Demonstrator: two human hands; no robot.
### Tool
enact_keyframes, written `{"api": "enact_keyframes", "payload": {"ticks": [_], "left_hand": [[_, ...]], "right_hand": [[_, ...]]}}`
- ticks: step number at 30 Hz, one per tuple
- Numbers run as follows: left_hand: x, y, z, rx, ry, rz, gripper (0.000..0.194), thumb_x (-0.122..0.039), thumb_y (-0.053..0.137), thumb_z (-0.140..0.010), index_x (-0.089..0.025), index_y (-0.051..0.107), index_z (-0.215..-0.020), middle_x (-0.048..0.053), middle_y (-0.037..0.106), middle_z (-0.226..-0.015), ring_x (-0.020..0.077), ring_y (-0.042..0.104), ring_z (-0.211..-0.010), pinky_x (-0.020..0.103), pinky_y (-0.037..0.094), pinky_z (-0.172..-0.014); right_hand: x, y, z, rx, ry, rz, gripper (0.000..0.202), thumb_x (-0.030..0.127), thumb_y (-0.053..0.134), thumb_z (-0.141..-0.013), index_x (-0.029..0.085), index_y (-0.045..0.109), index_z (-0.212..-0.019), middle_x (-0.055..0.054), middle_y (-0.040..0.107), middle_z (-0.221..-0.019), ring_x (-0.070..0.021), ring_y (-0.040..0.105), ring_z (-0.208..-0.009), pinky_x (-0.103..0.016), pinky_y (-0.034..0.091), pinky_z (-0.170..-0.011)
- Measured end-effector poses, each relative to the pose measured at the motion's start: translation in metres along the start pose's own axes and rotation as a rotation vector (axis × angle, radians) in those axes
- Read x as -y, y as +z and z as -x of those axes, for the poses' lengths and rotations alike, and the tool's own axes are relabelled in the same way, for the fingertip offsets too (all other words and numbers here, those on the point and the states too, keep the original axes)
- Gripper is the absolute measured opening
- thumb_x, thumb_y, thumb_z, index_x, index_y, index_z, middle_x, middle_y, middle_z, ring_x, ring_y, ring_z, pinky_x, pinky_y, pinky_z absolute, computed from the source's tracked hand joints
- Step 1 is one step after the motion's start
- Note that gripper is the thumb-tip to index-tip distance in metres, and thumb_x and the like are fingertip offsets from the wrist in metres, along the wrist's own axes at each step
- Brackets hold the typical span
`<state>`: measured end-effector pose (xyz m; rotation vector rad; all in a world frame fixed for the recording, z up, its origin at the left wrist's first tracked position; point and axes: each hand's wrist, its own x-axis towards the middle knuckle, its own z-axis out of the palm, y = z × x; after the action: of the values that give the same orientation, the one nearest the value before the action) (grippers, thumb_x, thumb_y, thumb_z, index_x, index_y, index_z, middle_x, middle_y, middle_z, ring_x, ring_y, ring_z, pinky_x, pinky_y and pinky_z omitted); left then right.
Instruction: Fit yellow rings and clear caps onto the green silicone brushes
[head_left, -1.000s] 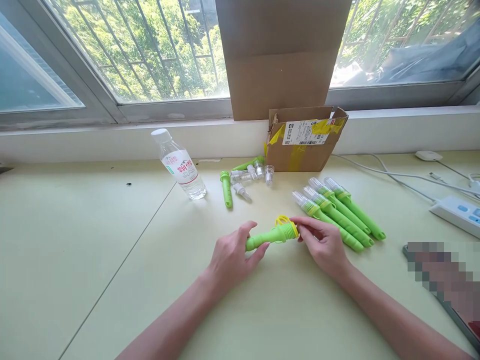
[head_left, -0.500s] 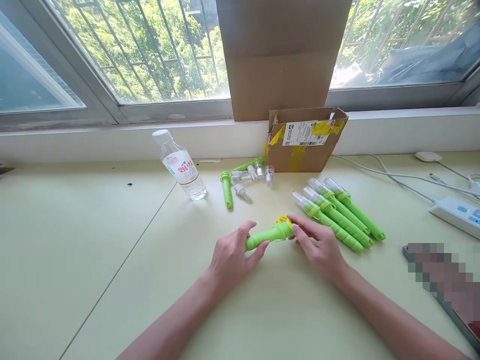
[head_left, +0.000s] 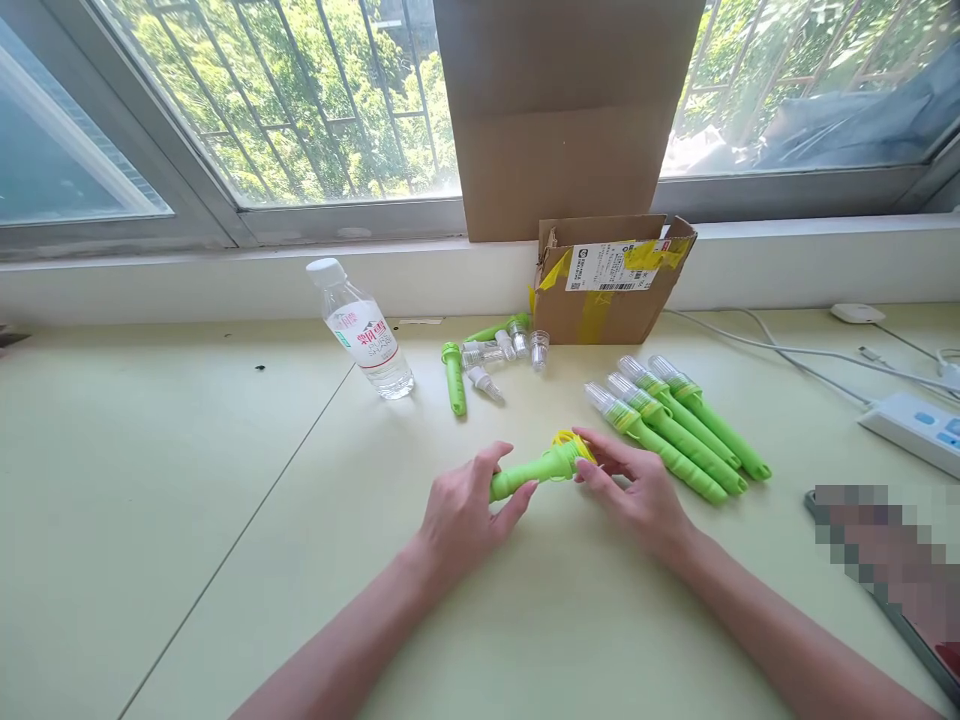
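In the head view, the left hand (head_left: 459,510) grips a green handle (head_left: 534,473), left of the clear-capped handles (head_left: 694,418), while the right hand (head_left: 639,490) pinches the yellow piece (head_left: 586,449) at its end. Seating or turning that piece seems the step in hand; the next move calls for a steady left grip and careful alignment

Barred windows (head_left: 300,100) (sunlit) behind pale table (head_left: 187,440).

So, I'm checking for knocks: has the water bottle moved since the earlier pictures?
No; the water bottle stands in the same place against the table seam.
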<state>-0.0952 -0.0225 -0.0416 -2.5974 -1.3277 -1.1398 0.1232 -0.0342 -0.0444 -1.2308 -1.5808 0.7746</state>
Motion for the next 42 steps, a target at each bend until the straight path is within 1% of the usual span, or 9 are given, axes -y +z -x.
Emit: {"api": "enact_keyframes", "payload": {"ticks": [4,9,14,18,20,26,31,37,42], "left_hand": [[-0.0011,-0.0008,-0.0005,0.019,-0.03,0.029,0.034,-0.035,0.058,-0.086,-0.02,0.041,-0.111,-0.007,0.052,-0.06,0.007,0.047,-0.044,0.016,0.034,-0.045],[-0.0027,-0.0026,-0.0014,0.123,-0.136,0.12,0.032,-0.036,0.053,-0.088,-0.023,0.038,-0.112,-0.009,0.044,-0.059,0.0072,0.042,-0.044,0.017,0.034,-0.046],[-0.0043,-0.0046,-0.0032,0.175,-0.211,0.22,0.029,-0.036,0.05,-0.088,-0.024,0.037,-0.111,-0.01,0.041,-0.058,0.0074,0.037,-0.044,0.018,0.034,-0.048],[-0.0057,-0.0055,-0.0043,0.21,-0.249,0.264,0.028,-0.036,0.05,-0.088,-0.023,0.038,-0.11,-0.01,0.042,-0.057,0.0077,0.037,-0.045,0.018,0.034,-0.048],[-0.0063,-0.0058,-0.0047,0.226,-0.265,0.278,0.028,-0.036,0.049,-0.089,-0.023,0.038,-0.11,-0.011,0.041,-0.057,0.0078,0.036,-0.044,0.019,0.033,-0.048],[-0.007,-0.0063,-0.0054,0.256,-0.287,0.297,0.028,-0.037,0.049,-0.089,-0.023,0.038,-0.11,-0.01,0.041,-0.057,0.0083,0.035,-0.045,0.019,0.032,-0.049],[-0.0069,-0.0055,-0.0047,0.264,-0.304,0.31,0.027,-0.037,0.047,-0.09,-0.023,0.037,-0.111,-0.01,0.041,-0.058,0.0085,0.036,-0.046,0.019,0.032,-0.05],[-0.0073,-0.0045,-0.0044,0.265,-0.34,0.301,0.026,-0.039,0.045,-0.092,-0.024,0.038,-0.111,-0.01,0.041,-0.06,0.008,0.036,-0.047,0.019,0.031,-0.051],[-0.0077,-0.0042,-0.0047,0.279,-0.364,0.285,0.029,-0.042,0.045,-0.091,-0.024,0.038,-0.112,-0.01,0.041,-0.061,0.008,0.036,-0.047,0.019,0.032,-0.051]], "right_hand": [[-0.0003,-0.001,0.0003,0.007,0.04,-0.01,0.042,0.04,0.052,-0.09,0.011,0.062,-0.119,-0.005,0.07,-0.072,-0.0176,0.065,-0.062,-0.028,0.055,-0.054],[-0.0023,-0.0006,0.0016,0.011,0.034,-0.018,0.04,0.04,0.046,-0.093,0.013,0.063,-0.118,-0.005,0.069,-0.071,-0.0179,0.066,-0.064,-0.029,0.055,-0.056],[0.0007,0.0013,0.002,-0.024,-0.04,0.028,0.038,0.036,0.057,-0.088,0.017,0.06,-0.121,-0.008,0.071,-0.095,-0.0177,0.067,-0.069,-0.03,0.058,-0.061],[0.0048,0.0024,0.0023,-0.1,-0.144,0.063,0.03,0.027,0.057,-0.088,0.021,0.064,-0.117,-0.008,0.067,-0.112,-0.0197,0.067,-0.085,-0.03,0.059,-0.065],[0.0058,0.0027,0.0026,-0.122,-0.166,0.048,0.027,0.025,0.057,-0.088,0.022,0.067,-0.113,-0.007,0.068,-0.111,-0.0206,0.066,-0.089,-0.03,0.059,-0.066],[0.0068,0.0032,0.0024,-0.126,-0.043,-0.039,0.023,0.028,0.054,-0.09,0.021,0.071,-0.105,-0.004,0.073,-0.092,-0.0156,0.063,-0.063,-0.031,0.056,-0.058],[0.0075,0.0029,0.0017,-0.137,0.018,-0.125,0.023,0.031,0.055,-0.09,0.02,0.072,-0.101,-0.004,0.074,-0.086,-0.0145,0.062,-0.058,-0.03,0.056,-0.055],[0.0067,0.0035,0.0048,-0.112,0.041,-0.149,0.028,0.032,0.066,-0.083,0.02,0.066,-0.108,-0.006,0.072,-0.091,-0.0195,0.068,-0.069,-0.033,0.058,-0.061],[0.0069,0.0054,0.0066,-0.145,0.027,-0.17,0.023,0.03,0.07,-0.079,0.022,0.061,-0.098,-0.007,0.07,-0.103,-0.0177,0.067,-0.066,-0.034,0.058,-0.062]]}}
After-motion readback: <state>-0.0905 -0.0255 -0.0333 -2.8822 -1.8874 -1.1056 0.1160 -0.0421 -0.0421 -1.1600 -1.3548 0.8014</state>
